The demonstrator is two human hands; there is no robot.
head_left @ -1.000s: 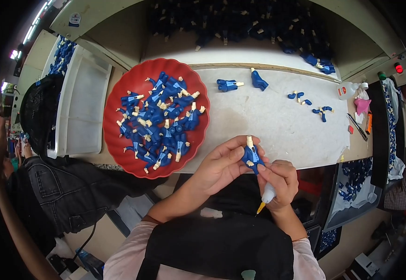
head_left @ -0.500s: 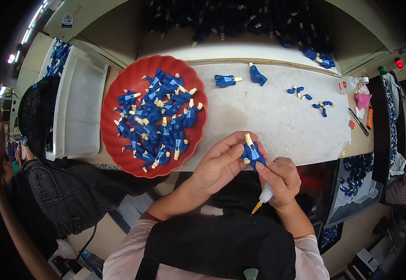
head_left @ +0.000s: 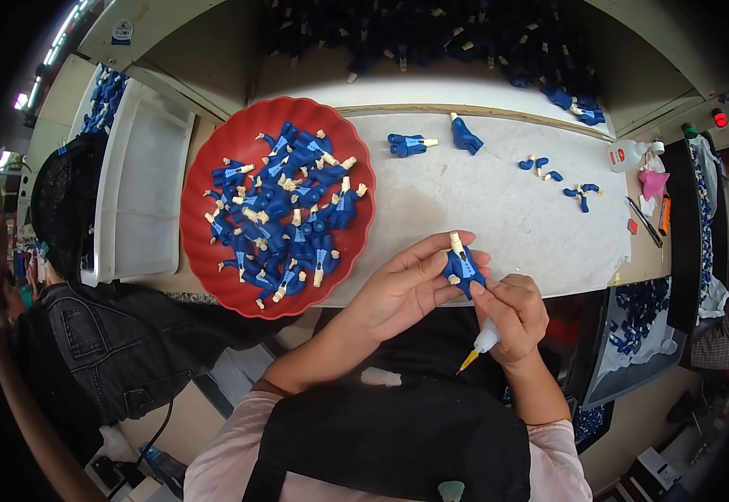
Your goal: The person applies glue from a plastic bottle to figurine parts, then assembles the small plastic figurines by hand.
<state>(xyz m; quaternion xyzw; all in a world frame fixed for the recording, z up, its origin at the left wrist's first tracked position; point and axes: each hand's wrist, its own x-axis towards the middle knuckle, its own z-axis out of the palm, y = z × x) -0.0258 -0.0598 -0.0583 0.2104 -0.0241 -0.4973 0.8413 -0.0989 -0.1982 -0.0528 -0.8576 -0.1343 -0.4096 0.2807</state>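
Note:
Above the front edge of the worktable, my left hand [head_left: 406, 289] holds a blue figurine body [head_left: 463, 266] between thumb and fingers. The body has a cream neck piece pointing away from me and a light-blue front facing up. My right hand [head_left: 515, 316] has a small white squeeze bottle [head_left: 487, 335] tucked in its palm, and its yellow tapered tip points down and left, away from the figurine. The right thumb and forefinger also pinch the figurine's near end. Both hands are closed. Fingers cover parts of the figurine's near end.
A red scalloped bowl [head_left: 197, 243] full of similar figurines stands left. Two figurine bodies [head_left: 410, 145] and small blue arm pieces [head_left: 582, 194] lie on the white sheet [head_left: 498, 217]. At right are a clear bottle [head_left: 624, 156], a black pen [head_left: 645, 222] and an orange cutter [head_left: 664, 214].
Both hands have shifted slightly to the right, carrying the figurine and the squeeze bottle with them. The left fingers have spread somewhat behind the figurine. The pieces on the table look unmoved.

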